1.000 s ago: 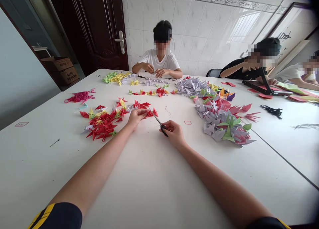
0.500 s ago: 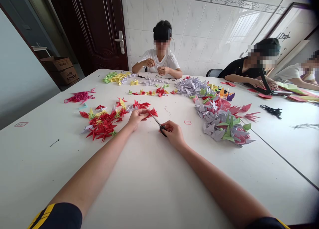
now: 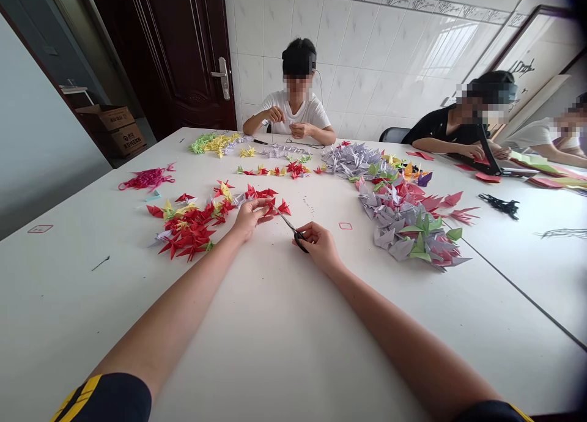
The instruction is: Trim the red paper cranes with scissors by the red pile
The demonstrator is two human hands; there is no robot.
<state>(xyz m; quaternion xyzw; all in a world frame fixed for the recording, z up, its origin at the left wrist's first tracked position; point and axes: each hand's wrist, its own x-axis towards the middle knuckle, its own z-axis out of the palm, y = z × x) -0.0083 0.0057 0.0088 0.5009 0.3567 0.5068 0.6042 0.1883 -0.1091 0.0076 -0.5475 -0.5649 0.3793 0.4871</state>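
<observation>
My left hand (image 3: 250,217) pinches a red paper crane (image 3: 274,207) at the end of a strung row of red cranes (image 3: 257,195). My right hand (image 3: 318,244) grips small black scissors (image 3: 293,230) whose blades point up-left to the crane. Just left of my left hand lies a heap of red and yellow cranes (image 3: 188,223) on the white table (image 3: 284,336).
A large pile of grey, pink and green cranes (image 3: 408,220) lies to the right, with a small red square (image 3: 345,225) before it. Pink string (image 3: 147,178) is at the left. Three other people sit at the far side, one of them by a paper cutter (image 3: 486,159).
My left hand has shifted the red crane slightly up and to the right. The scissors stay at it. The person opposite has raised a hand.
</observation>
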